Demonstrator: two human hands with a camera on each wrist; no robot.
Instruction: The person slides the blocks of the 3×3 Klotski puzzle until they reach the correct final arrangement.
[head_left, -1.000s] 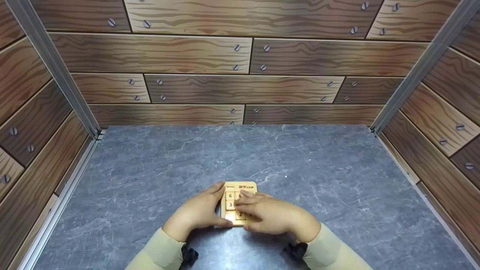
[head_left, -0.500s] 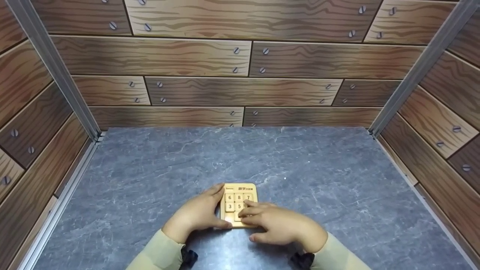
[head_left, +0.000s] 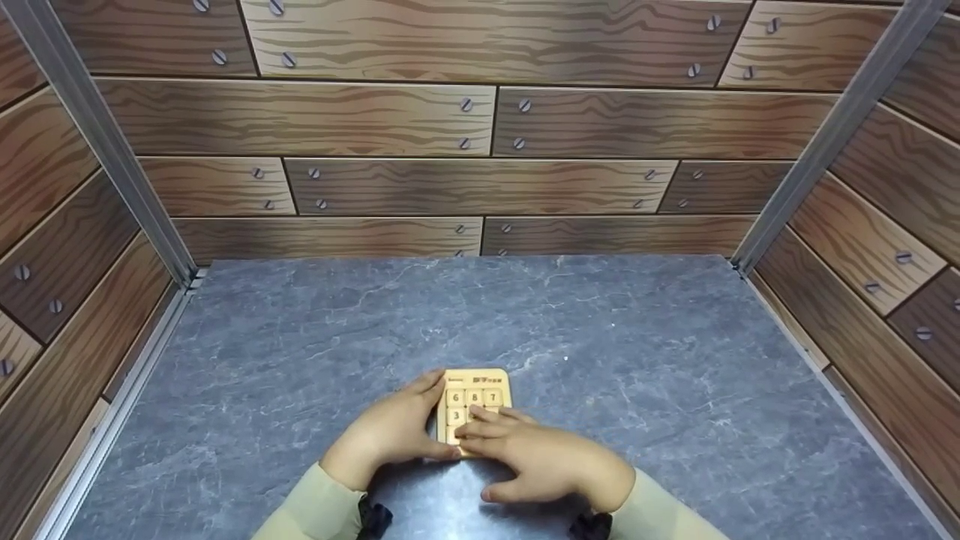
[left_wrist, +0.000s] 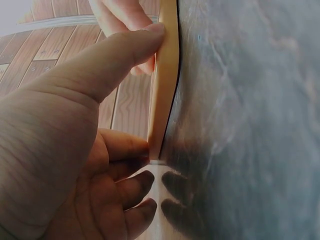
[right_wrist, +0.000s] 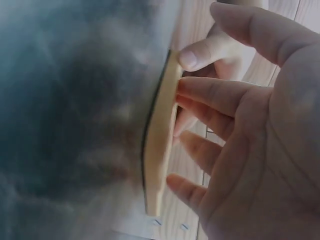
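A yellow number sliding puzzle (head_left: 474, 398) lies flat on the table near its front edge. Tiles 6, 8 and 7 show in its top row, and a 3 shows below the 6. My left hand (head_left: 386, 426) grips the left side, thumb at the near left corner and fingers at the far one. The left wrist view shows that thumb pressing the puzzle's edge (left_wrist: 167, 80). Across the lower tiles reaches my right hand (head_left: 551, 459), fingers fairly straight, fingertips on the lower left part, thumb held away. It hides most lower tiles.
The grey marbled table (head_left: 337, 322) extends behind and to both sides of the puzzle. Wood-patterned panels (head_left: 390, 120) wall it at the back and sides, with metal posts (head_left: 112, 142) in the corners. Two small white specks lie on the table.
My right hand's fingertips have slid left over the lower tiles, towards the puzzle's near left corner. The left hand keeps its hold. The whole head view has shifted slightly.
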